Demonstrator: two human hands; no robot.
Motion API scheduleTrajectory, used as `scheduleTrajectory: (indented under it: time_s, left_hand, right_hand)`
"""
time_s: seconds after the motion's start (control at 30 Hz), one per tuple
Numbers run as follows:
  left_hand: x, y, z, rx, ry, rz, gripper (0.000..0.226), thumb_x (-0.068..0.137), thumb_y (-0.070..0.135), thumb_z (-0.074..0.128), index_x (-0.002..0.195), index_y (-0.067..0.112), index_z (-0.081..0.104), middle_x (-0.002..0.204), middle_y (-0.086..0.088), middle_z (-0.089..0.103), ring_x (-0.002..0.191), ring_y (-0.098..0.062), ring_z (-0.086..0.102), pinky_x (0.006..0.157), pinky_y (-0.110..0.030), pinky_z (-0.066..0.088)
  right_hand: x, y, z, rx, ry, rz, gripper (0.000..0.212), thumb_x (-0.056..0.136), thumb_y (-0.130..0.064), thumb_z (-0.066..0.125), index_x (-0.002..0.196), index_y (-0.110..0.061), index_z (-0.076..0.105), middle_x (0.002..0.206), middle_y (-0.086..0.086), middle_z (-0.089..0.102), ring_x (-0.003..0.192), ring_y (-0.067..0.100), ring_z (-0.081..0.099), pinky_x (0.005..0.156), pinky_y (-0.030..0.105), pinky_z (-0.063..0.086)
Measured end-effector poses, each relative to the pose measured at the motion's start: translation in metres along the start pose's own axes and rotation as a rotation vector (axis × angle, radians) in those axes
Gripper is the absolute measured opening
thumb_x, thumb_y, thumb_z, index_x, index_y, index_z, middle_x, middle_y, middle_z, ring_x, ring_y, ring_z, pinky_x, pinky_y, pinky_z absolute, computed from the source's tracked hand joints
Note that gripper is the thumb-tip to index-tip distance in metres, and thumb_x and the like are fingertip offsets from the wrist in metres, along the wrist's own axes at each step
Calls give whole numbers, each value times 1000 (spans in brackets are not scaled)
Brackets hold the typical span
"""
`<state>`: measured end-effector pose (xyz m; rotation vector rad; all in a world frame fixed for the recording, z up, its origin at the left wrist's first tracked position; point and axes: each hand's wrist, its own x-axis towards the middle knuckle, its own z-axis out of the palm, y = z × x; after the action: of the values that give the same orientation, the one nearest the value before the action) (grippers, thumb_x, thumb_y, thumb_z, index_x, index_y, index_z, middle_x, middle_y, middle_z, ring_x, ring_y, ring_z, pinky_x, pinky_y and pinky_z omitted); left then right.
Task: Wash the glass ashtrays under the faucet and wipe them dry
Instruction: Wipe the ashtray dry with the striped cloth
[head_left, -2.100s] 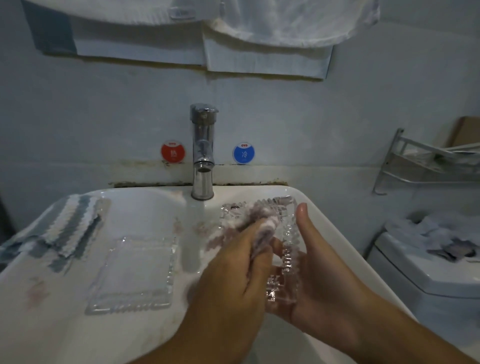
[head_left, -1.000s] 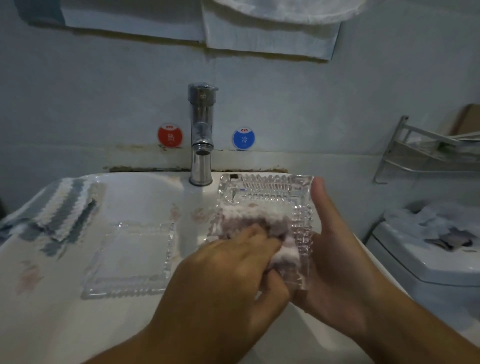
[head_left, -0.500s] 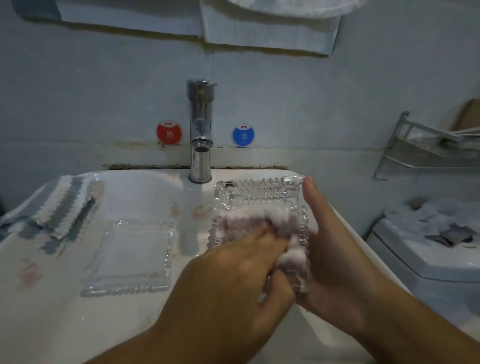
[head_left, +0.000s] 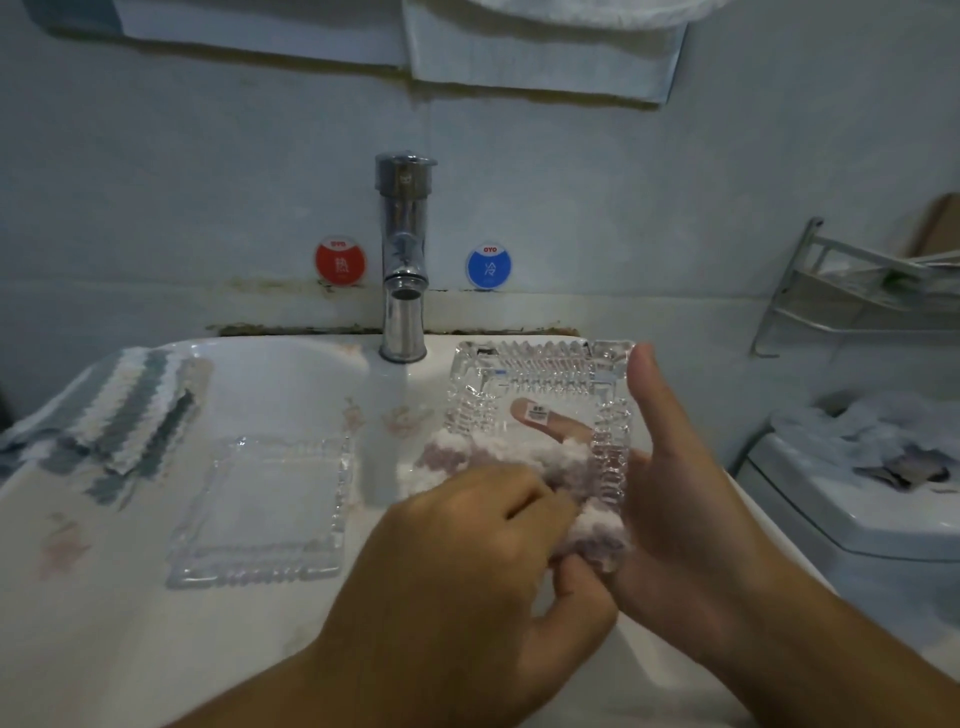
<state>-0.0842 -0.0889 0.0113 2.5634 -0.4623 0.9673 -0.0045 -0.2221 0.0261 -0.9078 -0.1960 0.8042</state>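
Observation:
My right hand (head_left: 685, 493) holds a square cut-glass ashtray (head_left: 540, 384) upright over the sink, thumb along its right rim and a finger showing through the glass behind it. My left hand (head_left: 467, 561) grips a fluffy white-and-purple cloth (head_left: 519, 457) and presses it against the lower inside of that ashtray. A second glass ashtray (head_left: 270, 509) lies flat on the white sink top to the left. The chrome faucet (head_left: 402, 260) stands behind, and no water is visible running from it.
A striped blue-and-white cloth (head_left: 119, 415) lies at the sink's left edge. Red and blue round labels flank the faucet. A metal wall rack (head_left: 852, 296) hangs at right above a toilet tank (head_left: 857, 493) with crumpled items. Towels hang overhead.
The ashtray has turned from edge-on to facing me. My left hand has slid the cloth down from the middle to the lower part of the glass, uncovering its upper inside.

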Motion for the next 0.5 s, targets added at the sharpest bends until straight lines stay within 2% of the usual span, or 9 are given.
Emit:
scheduleTrajectory:
  time_s: [0.07, 0.13, 0.23, 0.3, 0.37, 0.43, 0.5]
  left_hand:
    - [0, 0, 1, -131, -15, -16, 24, 84, 28, 50, 75, 16, 69, 77, 5, 58, 68, -12, 55, 56, -31, 47]
    - [1, -4, 0, -198, -40, -22, 25, 87, 27, 49, 77, 15, 69, 80, 7, 58, 72, -10, 54, 60, -29, 46]
    - [1, -10, -3, -14, -68, 48, 21, 84, 27, 50, 81, 19, 69, 81, 8, 61, 70, -10, 55, 58, -24, 49]
    - [0, -13, -4, 97, -105, 13, 22, 83, 29, 49, 79, 22, 69, 77, 8, 61, 64, -11, 54, 53, -25, 50]
    - [-2, -15, -2, 130, -118, -33, 25, 84, 30, 46, 79, 22, 69, 75, 7, 62, 64, -13, 58, 51, -28, 52]
    - [-4, -14, 2, 143, -131, -61, 31, 86, 31, 45, 89, 21, 74, 83, 6, 69, 71, -13, 65, 58, -27, 57]
    - [-4, -13, 5, 164, -130, -95, 42, 89, 31, 42, 108, 15, 76, 100, 3, 75, 87, -13, 71, 74, -24, 58]
  right_hand:
    - [0, 0, 0, 26, -62, 4, 89, 81, -79, 49, 133, -9, 65, 133, 21, 63, 132, 38, 53, 121, 52, 27]
    - [0, 0, -2, 44, -68, 0, 89, 81, -80, 46, 132, -10, 66, 133, 21, 64, 132, 38, 54, 121, 53, 28]
    - [0, -2, -4, 20, -5, -7, 91, 77, -83, 51, 135, -13, 62, 129, 20, 66, 128, 39, 57, 115, 54, 37]
    - [0, -2, -4, -10, 38, -9, 90, 76, -83, 51, 133, -14, 64, 127, 19, 68, 123, 39, 62, 108, 52, 45]
    - [0, -2, -3, -26, 52, -16, 90, 77, -82, 50, 134, -14, 63, 126, 19, 68, 119, 39, 64, 109, 52, 44]
    - [-1, -2, -2, -53, 43, -31, 90, 78, -82, 49, 134, -14, 62, 128, 20, 67, 119, 39, 64, 109, 54, 44]
    - [-2, -1, 0, -85, 28, -31, 87, 80, -80, 46, 128, -12, 68, 125, 19, 69, 116, 36, 67, 102, 53, 51]
